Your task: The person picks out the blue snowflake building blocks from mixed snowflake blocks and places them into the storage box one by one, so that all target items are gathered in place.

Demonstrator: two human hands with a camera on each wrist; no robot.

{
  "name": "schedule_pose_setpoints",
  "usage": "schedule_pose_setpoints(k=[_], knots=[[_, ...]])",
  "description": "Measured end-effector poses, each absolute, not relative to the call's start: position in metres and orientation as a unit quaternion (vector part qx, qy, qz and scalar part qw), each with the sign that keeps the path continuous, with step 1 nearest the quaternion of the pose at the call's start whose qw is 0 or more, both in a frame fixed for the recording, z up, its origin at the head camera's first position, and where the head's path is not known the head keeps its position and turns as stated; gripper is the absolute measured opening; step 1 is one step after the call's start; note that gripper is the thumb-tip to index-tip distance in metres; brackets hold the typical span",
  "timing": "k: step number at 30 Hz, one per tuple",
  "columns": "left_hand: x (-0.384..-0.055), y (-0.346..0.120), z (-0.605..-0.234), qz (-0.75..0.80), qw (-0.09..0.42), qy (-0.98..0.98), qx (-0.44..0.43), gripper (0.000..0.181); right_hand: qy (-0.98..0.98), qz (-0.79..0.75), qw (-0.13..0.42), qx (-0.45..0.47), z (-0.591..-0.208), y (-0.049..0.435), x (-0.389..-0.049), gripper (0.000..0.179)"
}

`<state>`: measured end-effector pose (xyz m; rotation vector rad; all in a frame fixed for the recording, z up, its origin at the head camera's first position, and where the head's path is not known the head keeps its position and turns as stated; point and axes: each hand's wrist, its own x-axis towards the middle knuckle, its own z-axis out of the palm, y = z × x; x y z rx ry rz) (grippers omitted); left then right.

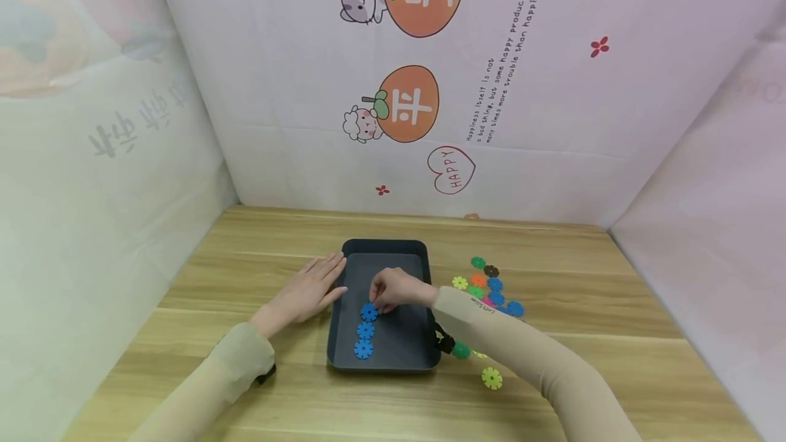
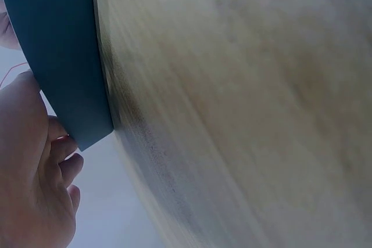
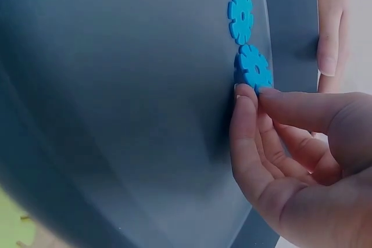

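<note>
My right hand (image 1: 398, 289) pinches the near edge of a blue notched plastic disc (image 3: 254, 69) between thumb and fingertips, low over the dark grey tray (image 1: 402, 343). That disc is tilted in the right wrist view and meets the end of a short row. Two more blue discs, a middle one (image 1: 365, 330) and a lower one (image 1: 363, 349), lie flat on the tray floor along its left side. My left hand (image 1: 307, 290) rests with extended fingers at the tray's left rim. In the left wrist view its fingers reach the tray's outer wall (image 2: 64, 45).
Loose discs in several colours lie right of the tray, including an orange one (image 1: 477, 280), a dark brown one (image 1: 491, 270) and a yellow one (image 1: 492, 378). The right sleeve (image 1: 522, 340) covers part of them. A printed white cloth (image 1: 295, 121) hangs behind the wooden table (image 1: 270, 237).
</note>
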<state>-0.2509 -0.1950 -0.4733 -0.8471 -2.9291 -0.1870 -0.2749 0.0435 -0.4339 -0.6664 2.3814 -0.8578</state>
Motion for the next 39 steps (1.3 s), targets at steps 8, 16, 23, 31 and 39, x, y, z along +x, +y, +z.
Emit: schedule_pose_setpoints(k=[8, 16, 23, 31, 39], knots=[[-0.252, -0.195, -0.475, -0.060, 0.044, -0.958, -0.276, 0.065, 0.880, -0.305, 0.258, -0.257, -0.436, 0.045, -0.280, 0.008], [-0.250, -0.195, -0.473, -0.059, 0.040, -0.958, -0.277, 0.065, 0.879, -0.298, 0.262, -0.263, -0.434, 0.040, -0.277, 0.009], [-0.250, -0.195, -0.472, -0.058, 0.044, -0.957, -0.279, 0.066, 0.880, -0.296, 0.263, -0.264, -0.436, 0.035, -0.278, 0.009], [-0.251, -0.194, -0.473, -0.061, 0.047, -0.957, -0.280, 0.066, 0.882, -0.300, 0.258, -0.257, -0.436, 0.036, -0.279, 0.009], [-0.252, -0.194, -0.474, -0.068, 0.041, -0.958, -0.275, 0.066, 0.878, -0.321, 0.243, -0.258, -0.425, 0.052, -0.281, 0.008]])
